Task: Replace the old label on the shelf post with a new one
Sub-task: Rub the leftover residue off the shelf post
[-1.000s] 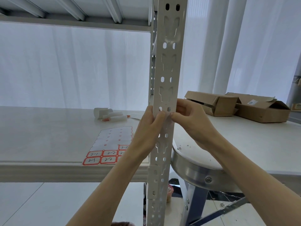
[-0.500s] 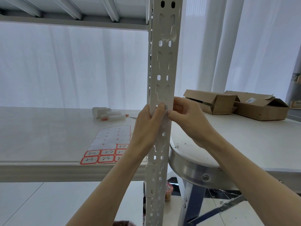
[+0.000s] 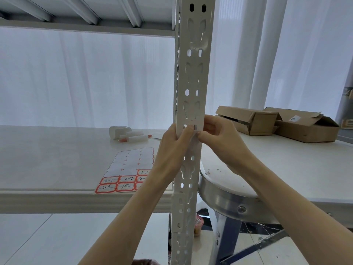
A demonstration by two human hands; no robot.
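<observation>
A white perforated shelf post (image 3: 193, 83) stands upright in the middle of the view. My left hand (image 3: 172, 148) wraps it from the left, thumb pressed on the front face just below a pair of holes. My right hand (image 3: 221, 140) pinches the post's right edge at the same height, its thumb tip almost touching the left thumb. Any label on the post is hidden under my fingers. A label sheet (image 3: 129, 169) lies on the shelf board (image 3: 57, 159) to the left, with red-bordered handwritten labels in its lower rows and bare backing above.
White paper rolls and an orange-tipped pen (image 3: 131, 135) lie behind the sheet. Two open cardboard boxes (image 3: 246, 120) (image 3: 305, 127) sit on the table at right. A round metal-rimmed stool (image 3: 225, 199) stands close to the post. An upper shelf (image 3: 86, 22) spans overhead.
Both hands stay at the same spot on the post. My thumbs have drawn slightly closer together, and the view has shifted a little.
</observation>
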